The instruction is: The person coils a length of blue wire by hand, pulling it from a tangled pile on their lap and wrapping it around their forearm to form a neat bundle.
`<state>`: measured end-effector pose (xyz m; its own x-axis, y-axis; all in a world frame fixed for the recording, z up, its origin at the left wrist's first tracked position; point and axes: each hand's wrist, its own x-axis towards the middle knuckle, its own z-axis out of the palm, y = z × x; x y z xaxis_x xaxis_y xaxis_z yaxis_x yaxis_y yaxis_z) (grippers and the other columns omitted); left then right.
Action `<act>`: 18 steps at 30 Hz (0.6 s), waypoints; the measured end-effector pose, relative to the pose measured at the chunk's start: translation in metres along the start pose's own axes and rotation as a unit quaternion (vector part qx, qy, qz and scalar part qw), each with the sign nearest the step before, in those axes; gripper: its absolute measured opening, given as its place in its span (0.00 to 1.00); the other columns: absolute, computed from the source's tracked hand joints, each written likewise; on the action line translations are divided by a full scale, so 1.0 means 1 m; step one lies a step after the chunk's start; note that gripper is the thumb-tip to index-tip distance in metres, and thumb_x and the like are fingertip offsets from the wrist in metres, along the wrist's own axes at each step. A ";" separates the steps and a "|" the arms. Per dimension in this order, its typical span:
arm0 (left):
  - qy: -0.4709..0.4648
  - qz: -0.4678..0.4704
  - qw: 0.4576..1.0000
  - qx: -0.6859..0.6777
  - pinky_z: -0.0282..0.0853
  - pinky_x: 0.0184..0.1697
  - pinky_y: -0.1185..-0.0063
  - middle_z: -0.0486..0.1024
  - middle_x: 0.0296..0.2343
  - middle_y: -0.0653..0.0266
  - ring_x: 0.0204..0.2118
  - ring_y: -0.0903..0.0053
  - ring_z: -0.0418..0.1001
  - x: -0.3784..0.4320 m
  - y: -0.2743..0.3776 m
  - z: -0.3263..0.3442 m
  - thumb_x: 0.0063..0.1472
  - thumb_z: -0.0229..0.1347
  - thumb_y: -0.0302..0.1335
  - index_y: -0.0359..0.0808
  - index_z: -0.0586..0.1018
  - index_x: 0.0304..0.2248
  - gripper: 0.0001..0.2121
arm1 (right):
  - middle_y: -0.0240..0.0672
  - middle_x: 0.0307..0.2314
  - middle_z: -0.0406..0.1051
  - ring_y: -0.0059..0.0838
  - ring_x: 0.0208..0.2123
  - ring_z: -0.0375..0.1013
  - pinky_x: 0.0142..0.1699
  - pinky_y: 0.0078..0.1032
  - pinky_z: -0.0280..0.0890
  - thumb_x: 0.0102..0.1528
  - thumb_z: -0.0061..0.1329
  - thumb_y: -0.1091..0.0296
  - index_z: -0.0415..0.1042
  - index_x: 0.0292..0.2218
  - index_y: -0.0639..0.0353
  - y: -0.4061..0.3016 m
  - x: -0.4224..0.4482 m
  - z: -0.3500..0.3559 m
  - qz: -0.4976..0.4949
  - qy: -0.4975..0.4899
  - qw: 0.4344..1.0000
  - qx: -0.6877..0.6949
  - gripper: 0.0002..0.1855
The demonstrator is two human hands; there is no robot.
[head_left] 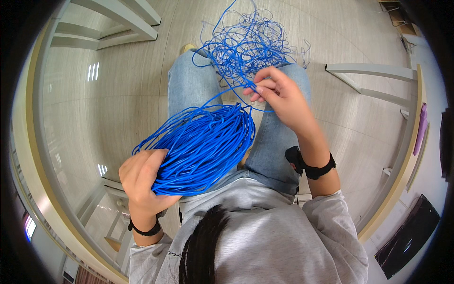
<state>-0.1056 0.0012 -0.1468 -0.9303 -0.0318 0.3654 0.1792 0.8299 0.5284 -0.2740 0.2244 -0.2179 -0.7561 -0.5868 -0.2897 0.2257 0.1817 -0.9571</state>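
Observation:
A thick bundle of blue cable [204, 149] lies across my lap in long loops. My left hand [143, 177] grips its left end, fingers over the top and thumb below. Above my right knee, my right hand [275, 92] pinches a few blue strands [249, 84] between thumb and fingers. One strand runs from there back to the bundle. Beyond my knees a loose tangle of blue cable [248, 42] spreads in many curls, and strands from it lead up to my right hand. Its lower edge overlaps my jeans [195, 80].
Grey table or bench legs stand at the upper left [124, 21] and at the right [372, 71]. A pale tabletop edge [35, 159] curves along the left. A purple object [421, 129] rests on the right-hand tabletop. A dark panel [408, 236] is at the lower right. The floor [134, 78] is light tile.

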 end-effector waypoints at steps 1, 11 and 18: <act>-0.007 -0.004 1.000 0.002 0.61 0.21 0.78 0.69 0.17 0.58 0.17 0.68 0.67 0.000 0.000 0.000 0.32 0.60 0.30 0.29 0.73 0.29 0.21 | 0.38 0.24 0.71 0.24 0.26 0.70 0.32 0.19 0.65 0.53 0.41 0.74 0.62 0.32 0.63 0.003 0.000 0.001 0.001 0.001 1.000 0.000 0.04; 0.029 -0.012 0.999 -0.017 0.61 0.20 0.79 0.67 0.16 0.58 0.16 0.69 0.66 -0.001 -0.008 0.001 0.31 0.60 0.30 0.28 0.72 0.28 0.20 | 0.42 0.17 0.68 0.40 0.19 0.68 0.24 0.31 0.59 0.51 0.44 0.68 0.65 0.29 0.60 -0.002 -0.004 0.002 -0.064 -0.007 0.938 -0.341 0.06; 0.017 -0.002 1.000 -0.006 0.61 0.20 0.79 0.68 0.16 0.58 0.16 0.69 0.66 0.001 -0.008 0.001 0.31 0.61 0.30 0.28 0.73 0.28 0.20 | 0.35 0.26 0.67 0.34 0.29 0.66 0.33 0.28 0.59 0.43 0.47 0.72 0.66 0.30 0.59 0.002 0.008 0.009 -0.312 0.107 0.826 -0.458 0.08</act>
<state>-0.1077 -0.0050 -0.1514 -0.9197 -0.0550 0.3888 0.1788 0.8230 0.5392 -0.2737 0.2126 -0.2219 -0.6632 -0.6569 0.3586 -0.7333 0.4745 -0.4870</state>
